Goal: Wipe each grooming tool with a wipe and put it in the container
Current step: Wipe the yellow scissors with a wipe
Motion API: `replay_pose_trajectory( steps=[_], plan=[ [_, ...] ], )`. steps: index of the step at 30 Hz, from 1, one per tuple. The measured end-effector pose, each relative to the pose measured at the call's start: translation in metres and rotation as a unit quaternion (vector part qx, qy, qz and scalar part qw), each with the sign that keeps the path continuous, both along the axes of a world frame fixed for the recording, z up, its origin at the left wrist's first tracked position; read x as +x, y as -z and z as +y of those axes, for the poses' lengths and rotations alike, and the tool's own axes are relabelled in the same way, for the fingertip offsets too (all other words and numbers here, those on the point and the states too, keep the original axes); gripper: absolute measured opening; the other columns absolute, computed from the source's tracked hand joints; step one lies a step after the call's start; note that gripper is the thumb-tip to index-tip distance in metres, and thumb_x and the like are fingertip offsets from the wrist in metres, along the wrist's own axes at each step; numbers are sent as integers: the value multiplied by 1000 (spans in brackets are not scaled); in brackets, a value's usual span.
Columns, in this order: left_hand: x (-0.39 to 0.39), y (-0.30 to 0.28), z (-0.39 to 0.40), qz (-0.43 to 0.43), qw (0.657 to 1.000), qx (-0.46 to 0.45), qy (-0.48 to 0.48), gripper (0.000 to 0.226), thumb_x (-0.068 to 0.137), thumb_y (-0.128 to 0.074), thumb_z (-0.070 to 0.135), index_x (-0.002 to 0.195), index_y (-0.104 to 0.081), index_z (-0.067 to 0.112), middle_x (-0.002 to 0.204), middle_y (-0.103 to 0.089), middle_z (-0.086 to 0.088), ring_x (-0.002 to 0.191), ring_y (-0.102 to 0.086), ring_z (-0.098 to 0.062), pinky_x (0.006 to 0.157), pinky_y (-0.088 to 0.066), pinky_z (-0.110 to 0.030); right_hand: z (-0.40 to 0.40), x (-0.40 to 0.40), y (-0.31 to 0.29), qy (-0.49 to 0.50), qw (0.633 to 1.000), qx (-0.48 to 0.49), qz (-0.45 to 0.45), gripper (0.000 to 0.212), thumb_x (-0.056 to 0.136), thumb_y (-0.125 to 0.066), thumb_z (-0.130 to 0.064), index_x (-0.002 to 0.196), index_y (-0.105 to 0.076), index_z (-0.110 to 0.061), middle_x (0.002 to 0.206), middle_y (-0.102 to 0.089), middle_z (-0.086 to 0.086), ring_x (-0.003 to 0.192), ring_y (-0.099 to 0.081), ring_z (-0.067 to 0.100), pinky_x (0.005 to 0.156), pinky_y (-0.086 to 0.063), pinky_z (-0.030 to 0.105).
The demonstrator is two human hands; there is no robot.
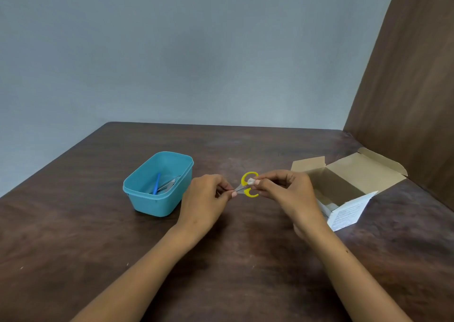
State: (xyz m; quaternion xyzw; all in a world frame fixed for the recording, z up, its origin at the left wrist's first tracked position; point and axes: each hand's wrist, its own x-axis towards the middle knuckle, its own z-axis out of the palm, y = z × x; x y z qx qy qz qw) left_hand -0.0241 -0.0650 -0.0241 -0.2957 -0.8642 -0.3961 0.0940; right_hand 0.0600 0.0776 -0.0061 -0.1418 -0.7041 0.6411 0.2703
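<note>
From the head camera, small yellow-handled scissors [247, 186] are held above the dark wooden table [73, 235], between both hands. The left hand [206, 198] pinches the blade tips between thumb and fingers. The right hand [282, 189] pinches a small white wipe [251, 181] against the scissors near the handle loops. To the left stands a turquoise container [157, 203] holding a blue-handled tool [156, 183] and a metal tool [169, 183]. An open cardboard box [348, 174] lies to the right.

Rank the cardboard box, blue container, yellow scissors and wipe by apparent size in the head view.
1. cardboard box, flaps open
2. blue container
3. yellow scissors
4. wipe, mostly hidden by fingers, so least sure
</note>
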Motion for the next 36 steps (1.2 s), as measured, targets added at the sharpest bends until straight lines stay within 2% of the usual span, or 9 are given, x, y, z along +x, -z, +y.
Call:
replay_pose_trajectory(
  steps=[2,6,9,14,18,22,30,33,36],
  plan=[
    [1,-4,1,-86,992,89,14,5,75,-77,22,74,-72,19,63,-67,7,59,-59,-5,56,-48,-22,-1,0,-1,3,1000,-10,-6,6,76,-70,2,73,-74,-1,80,-74,14,75,-69,19,73,-58,26],
    [8,-13,0,-295,928,226,27,4,77,-75,16,78,-73,13,67,-72,2,56,-59,-3,49,-44,-14,-1,4,-4,6,999,-43,-19,9,78,-69,-2,70,-73,-5,81,-73,11,77,-67,13,73,-57,29],
    [9,-15,-1,-363,895,259,16,7,77,-75,18,81,-73,13,72,-74,2,60,-62,-5,53,-45,-18,0,6,-6,4,998,-62,-29,9,77,-70,-6,69,-73,-9,75,-74,2,81,-67,10,78,-55,33],
    [12,-19,-1,-427,853,298,27,13,76,-75,17,86,-68,13,78,-75,-2,62,-65,-7,57,-47,-21,0,6,-7,10,993,-113,-43,7,80,-66,-2,75,-70,-5,83,-72,12,74,-70,18,67,-58,27],
    [14,-20,0,-447,837,311,60,13,77,-73,13,87,-65,16,80,-76,-3,64,-67,-7,57,-49,-19,-3,4,-5,22,995,-94,-27,15,81,-65,3,76,-61,-10,79,-71,11,70,-72,19,55,-57,24],
    [15,-22,-2,-444,835,315,81,15,78,-72,9,89,-68,17,84,-76,-4,69,-67,-8,60,-50,-19,-4,3,-5,11,998,-56,-33,24,86,-59,3,70,-68,-11,77,-70,6,76,-70,17,61,-59,25],
    [15,-20,-2,-398,855,317,104,18,78,-72,4,93,-71,13,86,-75,-9,70,-67,-9,61,-54,-18,-2,7,-4,5,999,-32,-5,18,64,-80,5,71,-74,-11,69,-74,4,68,-69,12,69,-57,24],
    [14,-20,-3,-391,854,329,100,19,75,-73,3,89,-69,14,88,-74,-14,71,-67,-12,60,-54,-20,-2,4,-3,12,1000,-25,-10,14,74,-73,2,74,-74,-12,76,-74,8,73,-69,15,72,-59,24],
    [13,-18,-2,-381,857,333,100,20,73,-75,2,87,-66,14,90,-72,-19,70,-67,-14,59,-53,-21,-2,2,-3,25,999,-32,0,19,80,-64,6,74,-73,-9,74,-72,7,69,-67,13,66,-58,20]
  ],
)
